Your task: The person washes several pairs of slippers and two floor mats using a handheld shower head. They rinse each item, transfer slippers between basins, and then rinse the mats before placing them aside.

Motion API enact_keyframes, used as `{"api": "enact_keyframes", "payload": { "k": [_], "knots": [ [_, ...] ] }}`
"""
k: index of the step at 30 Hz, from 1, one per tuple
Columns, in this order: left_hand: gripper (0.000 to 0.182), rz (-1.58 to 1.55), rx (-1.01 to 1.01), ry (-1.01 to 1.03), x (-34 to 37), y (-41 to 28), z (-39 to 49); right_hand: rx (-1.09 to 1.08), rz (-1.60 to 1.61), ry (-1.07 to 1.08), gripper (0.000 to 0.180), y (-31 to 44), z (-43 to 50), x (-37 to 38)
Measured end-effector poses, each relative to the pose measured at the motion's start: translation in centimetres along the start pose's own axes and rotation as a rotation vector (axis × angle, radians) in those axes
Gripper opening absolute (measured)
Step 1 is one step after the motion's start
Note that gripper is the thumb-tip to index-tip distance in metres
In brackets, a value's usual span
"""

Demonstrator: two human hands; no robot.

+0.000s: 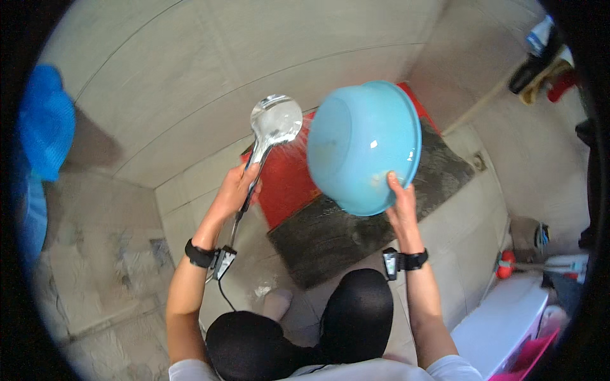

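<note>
My left hand [238, 188] grips the handle of a chrome shower head [277, 116], and water sprays from it towards a light blue plastic basin [362, 147]. The basin is tipped on its side, its outer bottom turned to the shower head and its rim to the right. My right hand [402, 202] holds it near the lower rim, thumb on the outer wall; the other fingers are partly hidden behind the rim. Below the basin a red and dark grey mat [329, 243] lies on the tiled floor.
Tiled walls [238, 52] enclose the space. Blue mesh [47, 121] hangs at the left. On the right are hanging items [543, 62], a white box-like object [500, 324] and a pink container [529, 355]. A floor drain [479, 162] sits by the mat's corner.
</note>
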State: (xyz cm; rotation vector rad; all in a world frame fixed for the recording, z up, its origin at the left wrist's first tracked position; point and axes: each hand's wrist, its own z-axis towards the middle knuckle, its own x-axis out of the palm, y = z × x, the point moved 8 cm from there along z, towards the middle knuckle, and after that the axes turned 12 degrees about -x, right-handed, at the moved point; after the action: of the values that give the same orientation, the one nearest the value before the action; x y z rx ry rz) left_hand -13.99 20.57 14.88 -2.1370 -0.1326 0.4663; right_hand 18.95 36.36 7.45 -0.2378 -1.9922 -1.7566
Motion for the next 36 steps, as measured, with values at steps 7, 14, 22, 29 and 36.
{"api": "enact_keyframes", "payload": {
  "k": [7,14,22,29,36],
  "knots": [
    [0.047,-0.119,-0.004,-0.162,-5.2,11.7,0.4,-0.245,-0.689,0.529,0.027,-2.3,1.4,-1.1],
    [0.05,-0.453,-0.393,-0.498,-14.4,26.1,-13.4,-0.122,-0.88,0.743,0.022,-7.1,-0.8,-1.7],
    [0.05,-0.66,-0.594,-0.525,-20.4,25.4,-27.6,-0.008,-1.013,1.112,0.019,-9.2,-3.8,6.3],
    [0.05,-0.612,-0.433,-0.396,-22.5,14.4,-20.9,0.159,-0.823,1.188,0.023,-10.0,-5.3,14.5],
    [0.05,-0.65,-0.189,-0.465,-16.7,9.8,-11.4,-0.314,-1.127,1.54,0.024,-10.0,-7.6,21.7]
  ]
}}
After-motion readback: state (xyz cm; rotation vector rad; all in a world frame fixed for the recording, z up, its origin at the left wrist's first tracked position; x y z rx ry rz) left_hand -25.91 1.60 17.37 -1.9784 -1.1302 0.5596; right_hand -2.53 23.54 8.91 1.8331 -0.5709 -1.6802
